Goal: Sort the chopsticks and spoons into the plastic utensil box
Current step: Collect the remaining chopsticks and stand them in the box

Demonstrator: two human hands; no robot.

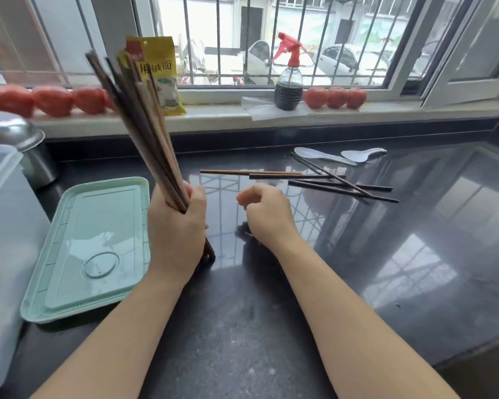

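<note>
My left hand (176, 228) grips a bundle of brown chopsticks (140, 125) that stands tilted, with its lower ends on the black counter (271, 326) and its tops leaning up to the left. My right hand (267, 214) hovers just right of it with fingers loosely curled and nothing in them. Several loose chopsticks (323, 182), dark and light brown, lie scattered on the counter beyond my right hand. Behind them lie two white plastic spoons (320, 155) (362, 154). A pale green plastic lid (92, 246) lies flat on the counter to the left.
A translucent plastic container (0, 240) stands at the left edge beside a steel pot (18, 139). On the windowsill sit a yellow packet (162, 73), a spray bottle (288, 82) and rows of tomatoes (52, 100).
</note>
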